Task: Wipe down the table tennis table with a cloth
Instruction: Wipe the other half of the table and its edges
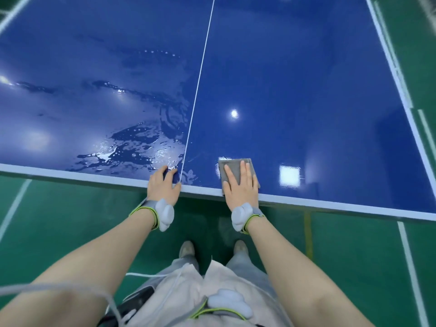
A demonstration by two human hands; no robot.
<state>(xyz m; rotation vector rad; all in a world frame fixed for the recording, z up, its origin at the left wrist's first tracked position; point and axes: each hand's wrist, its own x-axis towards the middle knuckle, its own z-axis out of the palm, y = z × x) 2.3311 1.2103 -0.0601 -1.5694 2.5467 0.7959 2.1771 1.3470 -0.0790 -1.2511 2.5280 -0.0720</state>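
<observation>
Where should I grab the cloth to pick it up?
Probably the far edge of the cloth, reaching from above. It lies flat and folded on the table, so only edges can be pinched, and the right hand covers the near part.

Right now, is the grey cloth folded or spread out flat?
Folded, it seems: the grey cloth forms a small neat rectangle under the flat right hand near the table's edge. Layers cannot be seen.

Sports hall: blue table tennis table (306, 79), green line-marked floor (354, 256).
</observation>
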